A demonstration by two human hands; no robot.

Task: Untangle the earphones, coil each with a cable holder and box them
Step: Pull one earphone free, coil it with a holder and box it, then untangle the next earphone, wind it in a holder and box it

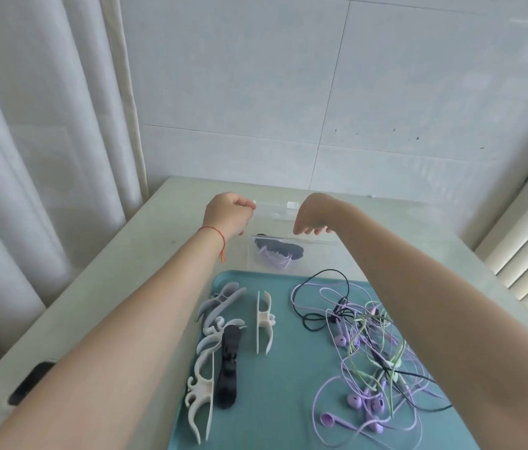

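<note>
Several cable holders (220, 352), white, grey and one black, lie at the left of our teal tray (275, 384); tangled earphones (373, 358), purple, green and black, lie at its right, partly hidden under our right forearm. Just beyond the tray stands a clear box (288, 251) containing one coiled purple earphone on a dark holder. Our left hand (227, 216) pinches the lifted clear lid (272, 206); our right hand (314, 212) hangs over the box, fingers loosely drooping, its grip unclear. A pale table (165, 232) carries everything.
</note>
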